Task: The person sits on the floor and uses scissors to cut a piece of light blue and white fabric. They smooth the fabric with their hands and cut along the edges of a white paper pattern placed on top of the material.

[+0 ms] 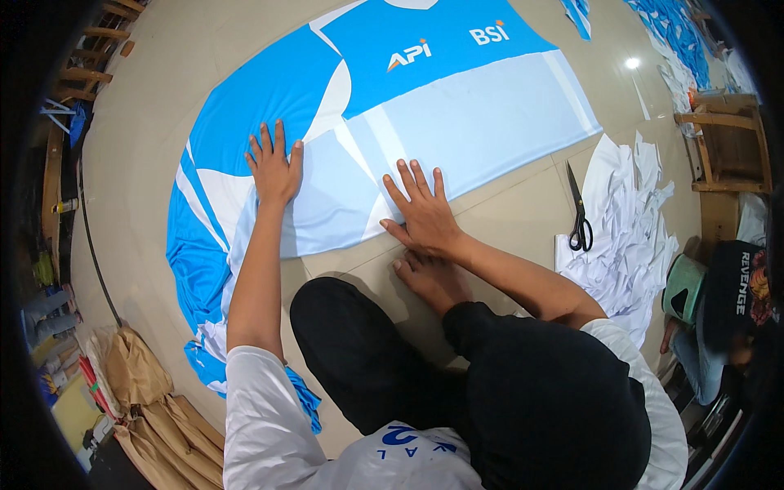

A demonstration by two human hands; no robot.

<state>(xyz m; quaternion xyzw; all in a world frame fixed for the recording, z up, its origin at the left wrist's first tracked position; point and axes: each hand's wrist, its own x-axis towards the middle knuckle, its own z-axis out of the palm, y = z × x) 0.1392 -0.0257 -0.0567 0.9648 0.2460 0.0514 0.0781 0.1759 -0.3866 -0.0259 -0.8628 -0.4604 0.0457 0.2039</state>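
The person crouches on the tiled floor point(506, 220) with both palms pressed flat on a blue and white printed cloth point(457, 98), which is spread out on the floor and runs away from them toward the far right. The left hand point(273, 167) rests further out, on the sleeve-shaped part where bright blue meets white, fingers spread apart and gripping nothing. The right hand point(423, 214) lies nearer, at the cloth's near edge on the pale blue panel, fingers also splayed and flat. The cloth's long axis goes from the bunched near-left end to the smooth far-right end; it looks thin and slippery, wrinkled at the left. Black scissors point(579, 214) lie to the right, beside a heap of white paper scraps point(633, 237).
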